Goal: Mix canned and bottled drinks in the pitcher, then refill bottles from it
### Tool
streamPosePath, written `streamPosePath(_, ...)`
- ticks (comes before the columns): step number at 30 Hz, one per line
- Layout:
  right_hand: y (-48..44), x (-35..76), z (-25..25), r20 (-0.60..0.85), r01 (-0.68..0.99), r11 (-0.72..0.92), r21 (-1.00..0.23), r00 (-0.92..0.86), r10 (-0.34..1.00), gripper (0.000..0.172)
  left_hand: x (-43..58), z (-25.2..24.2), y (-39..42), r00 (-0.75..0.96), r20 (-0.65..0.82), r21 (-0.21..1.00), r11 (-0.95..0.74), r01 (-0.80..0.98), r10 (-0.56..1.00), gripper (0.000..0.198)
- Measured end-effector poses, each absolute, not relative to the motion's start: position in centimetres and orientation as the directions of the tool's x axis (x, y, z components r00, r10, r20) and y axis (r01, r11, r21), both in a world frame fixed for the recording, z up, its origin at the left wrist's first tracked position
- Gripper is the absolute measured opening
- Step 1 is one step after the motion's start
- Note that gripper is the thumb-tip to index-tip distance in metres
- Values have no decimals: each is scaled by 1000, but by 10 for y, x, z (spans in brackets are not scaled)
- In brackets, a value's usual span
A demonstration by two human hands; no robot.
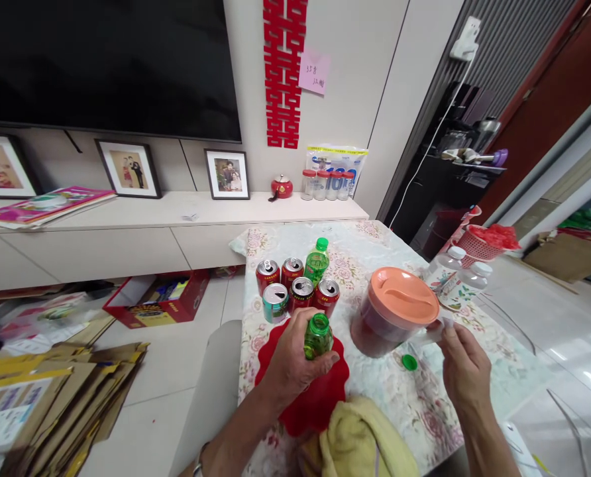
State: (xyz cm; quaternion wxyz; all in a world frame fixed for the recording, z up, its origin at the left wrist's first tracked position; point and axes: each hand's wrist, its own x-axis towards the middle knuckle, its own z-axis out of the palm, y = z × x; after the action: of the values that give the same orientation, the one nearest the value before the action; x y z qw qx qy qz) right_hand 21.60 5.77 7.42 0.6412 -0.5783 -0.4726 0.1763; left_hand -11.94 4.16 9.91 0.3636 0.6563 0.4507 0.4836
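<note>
My left hand (295, 361) is wrapped round a green plastic bottle (319, 336) with its mouth uncapped, above a red scalloped mat (313, 404). Its lower part is hidden by my fingers. To the right stands a large translucent pitcher (370, 328) with an orange lid (403, 297) and dark contents. My right hand (464, 361) closes its fingers on the pitcher's pale handle at the right side; the grip is partly blurred. A green bottle cap (409, 362) lies on the tablecloth between the pitcher and my right hand.
Several opened drink cans (301, 291) and a capped green bottle (318, 262) stand behind my left hand. A yellow towel (365, 440) lies at the near edge. Two clear bottles (467, 285) and a pink basket (479, 245) are at the right. Flattened cardboard (87, 391) lies on the floor.
</note>
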Motion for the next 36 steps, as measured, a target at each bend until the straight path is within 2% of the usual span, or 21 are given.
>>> streamPosePath(3,70,216,70,364,168,324,-931,452,814,52,-119,102,41,133,278,920,-304,247,951,56)
streamPosePath(8,83,205,67,372,-33,430,-902,444,815,48,-115,108,40,117,259,925,-281,255,959,54)
streamPosePath(14,72,181,84,308,-154,440,-884,516,799,63,-113,105,39,74,282,918,-292,268,956,57)
streamPosePath(17,63,174,97,260,-173,405,-898,534,805,64,-113,104,38,51,280,918,-283,279,959,60)
streamPosePath(22,48,172,115,213,-154,341,-927,531,820,61,-110,105,38,46,269,919,-270,286,962,52)
streamPosePath(28,31,179,132,138,-139,235,-962,496,857,50,-110,104,39,45,268,922,-270,277,962,50)
streamPosePath(32,23,176,148,82,-140,169,-976,479,874,48,-110,105,38,58,258,925,-264,275,964,49)
streamPosePath(36,17,167,166,103,-85,152,-985,421,901,47,-110,104,38,57,268,921,-273,278,962,51)
